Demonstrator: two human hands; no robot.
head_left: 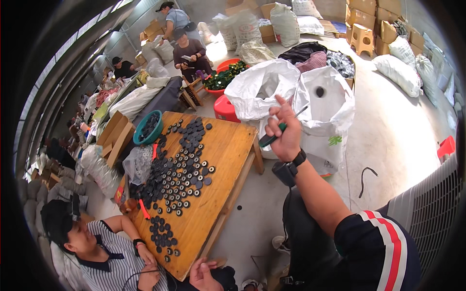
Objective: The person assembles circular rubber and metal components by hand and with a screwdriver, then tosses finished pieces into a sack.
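Note:
My right hand (pixel 286 135) is raised beside the table, its fingers closed round a screwdriver (pixel 268 140) with a green and black handle. The thin shaft points up and right, and the index finger is stretched out. Low in the picture, near the table's front corner, my left hand (pixel 203 277) has its fingers loosely apart and nothing in it. Many black round discs (pixel 184 167), several with pale metal centres, lie on the wooden table (pixel 233 145). One dark disc (pixel 319 91) shows against the inside of a white woven sack (pixel 335 111).
A second open white sack (pixel 252 89) stands beside it. A teal basket (pixel 148 127) with discs sits at the table's far end. A seated person (pixel 111 247) is at the near left; others work behind. A grey slatted machine (pixel 427 213) stands at right.

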